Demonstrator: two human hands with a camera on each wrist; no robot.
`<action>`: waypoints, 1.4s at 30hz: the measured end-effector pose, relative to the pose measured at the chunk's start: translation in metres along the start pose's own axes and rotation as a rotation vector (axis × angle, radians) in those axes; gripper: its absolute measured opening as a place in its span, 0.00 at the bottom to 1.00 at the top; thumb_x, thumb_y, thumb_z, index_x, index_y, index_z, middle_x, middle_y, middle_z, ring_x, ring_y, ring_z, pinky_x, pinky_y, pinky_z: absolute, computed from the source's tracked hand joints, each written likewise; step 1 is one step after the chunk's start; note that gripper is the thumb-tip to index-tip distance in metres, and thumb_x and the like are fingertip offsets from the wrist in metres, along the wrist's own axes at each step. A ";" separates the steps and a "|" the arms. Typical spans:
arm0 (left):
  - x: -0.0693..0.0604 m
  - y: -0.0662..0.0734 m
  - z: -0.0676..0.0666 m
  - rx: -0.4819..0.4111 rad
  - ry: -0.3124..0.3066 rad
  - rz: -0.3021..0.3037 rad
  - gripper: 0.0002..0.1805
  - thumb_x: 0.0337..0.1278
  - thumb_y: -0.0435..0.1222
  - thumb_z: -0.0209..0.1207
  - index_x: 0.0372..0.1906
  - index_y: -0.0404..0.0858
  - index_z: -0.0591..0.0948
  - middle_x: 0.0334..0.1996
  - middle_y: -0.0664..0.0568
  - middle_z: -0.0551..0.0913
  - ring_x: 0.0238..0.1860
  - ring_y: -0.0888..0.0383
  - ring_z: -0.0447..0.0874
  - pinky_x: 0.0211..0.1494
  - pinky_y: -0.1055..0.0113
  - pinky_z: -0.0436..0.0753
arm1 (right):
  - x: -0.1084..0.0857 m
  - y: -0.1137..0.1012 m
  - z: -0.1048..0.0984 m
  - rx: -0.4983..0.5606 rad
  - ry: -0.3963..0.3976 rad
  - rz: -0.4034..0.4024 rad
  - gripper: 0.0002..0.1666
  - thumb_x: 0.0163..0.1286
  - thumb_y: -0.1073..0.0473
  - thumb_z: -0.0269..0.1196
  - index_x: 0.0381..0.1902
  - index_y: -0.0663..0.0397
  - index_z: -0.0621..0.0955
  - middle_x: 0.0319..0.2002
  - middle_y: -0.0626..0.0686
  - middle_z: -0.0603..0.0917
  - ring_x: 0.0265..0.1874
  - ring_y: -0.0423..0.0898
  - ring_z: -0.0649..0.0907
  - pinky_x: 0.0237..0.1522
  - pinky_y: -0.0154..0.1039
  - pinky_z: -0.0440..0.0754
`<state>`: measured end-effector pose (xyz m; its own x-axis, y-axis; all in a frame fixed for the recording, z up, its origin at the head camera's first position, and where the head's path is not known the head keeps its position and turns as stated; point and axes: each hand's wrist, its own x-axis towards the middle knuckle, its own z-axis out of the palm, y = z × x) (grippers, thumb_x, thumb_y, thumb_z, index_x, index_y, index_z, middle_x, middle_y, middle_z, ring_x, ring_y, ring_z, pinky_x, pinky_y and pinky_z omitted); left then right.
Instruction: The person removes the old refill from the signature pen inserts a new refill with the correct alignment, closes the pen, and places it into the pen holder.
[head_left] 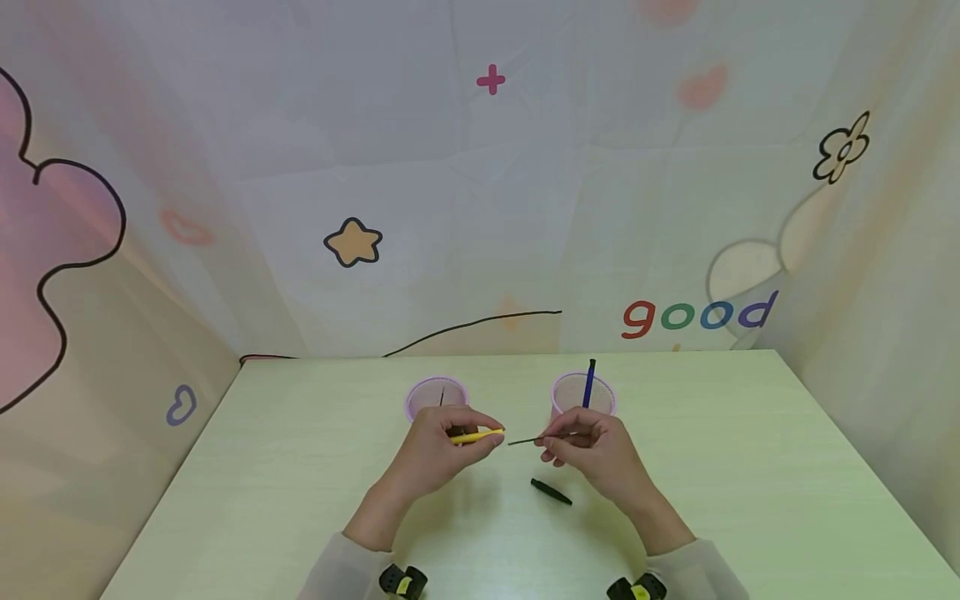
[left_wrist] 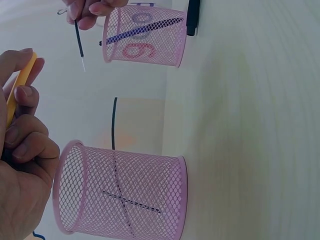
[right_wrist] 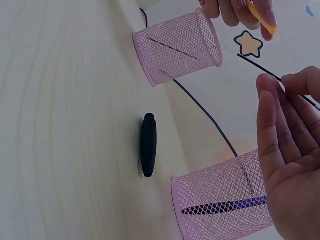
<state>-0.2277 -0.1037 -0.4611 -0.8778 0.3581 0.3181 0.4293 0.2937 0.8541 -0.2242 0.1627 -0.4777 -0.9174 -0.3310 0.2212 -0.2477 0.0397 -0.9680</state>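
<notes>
My left hand (head_left: 441, 448) pinches a yellow pen barrel (head_left: 476, 436) between thumb and fingertips, its narrow end pointing right. Opposite it, my right hand (head_left: 598, 454) pinches a thin dark pen refill (head_left: 522, 442) between thumb and index finger. The refill's pale tip faces the barrel, with a small gap between the two. In the right wrist view most of the refill is hidden by the fingers. A black pen part (head_left: 551, 492), tapered at one end, lies on the table below the right hand.
Two pink mesh pen holders stand behind the hands. The left holder (head_left: 408, 406) has a thin dark stick inside; the right holder (head_left: 555, 402) has a blue pen (head_left: 588, 385) leaning in it. A printed curtain (head_left: 450, 167) hangs behind the pale table (head_left: 750, 467).
</notes>
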 end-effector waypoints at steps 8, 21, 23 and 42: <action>0.000 0.001 0.001 -0.009 -0.001 -0.002 0.05 0.60 0.38 0.73 0.40 0.51 0.92 0.37 0.59 0.91 0.34 0.63 0.84 0.35 0.69 0.86 | -0.001 0.002 0.002 -0.015 -0.036 0.020 0.07 0.69 0.69 0.68 0.41 0.70 0.82 0.41 0.70 0.88 0.33 0.43 0.91 0.38 0.39 0.90; 0.000 -0.002 0.001 -0.003 0.002 0.011 0.06 0.61 0.38 0.72 0.42 0.46 0.92 0.38 0.57 0.91 0.35 0.65 0.84 0.37 0.70 0.86 | -0.003 0.007 0.006 -0.074 -0.099 0.063 0.08 0.69 0.64 0.70 0.40 0.66 0.84 0.40 0.71 0.88 0.35 0.50 0.92 0.40 0.39 0.90; 0.000 -0.003 0.001 -0.006 0.001 0.011 0.06 0.61 0.38 0.72 0.42 0.45 0.92 0.38 0.56 0.92 0.35 0.64 0.84 0.37 0.70 0.86 | -0.003 0.007 0.006 -0.094 -0.100 0.070 0.08 0.69 0.63 0.71 0.40 0.65 0.85 0.38 0.69 0.89 0.35 0.51 0.91 0.40 0.39 0.90; -0.001 -0.001 0.001 -0.017 -0.007 0.012 0.06 0.61 0.38 0.72 0.42 0.45 0.92 0.37 0.58 0.91 0.37 0.63 0.85 0.40 0.70 0.86 | -0.006 0.007 0.014 -0.272 -0.107 0.120 0.05 0.64 0.60 0.74 0.35 0.55 0.88 0.35 0.55 0.90 0.34 0.40 0.88 0.40 0.32 0.86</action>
<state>-0.2266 -0.1031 -0.4626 -0.8709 0.3680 0.3258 0.4365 0.2744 0.8568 -0.2161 0.1521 -0.4871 -0.9107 -0.4053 0.0794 -0.2270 0.3305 -0.9161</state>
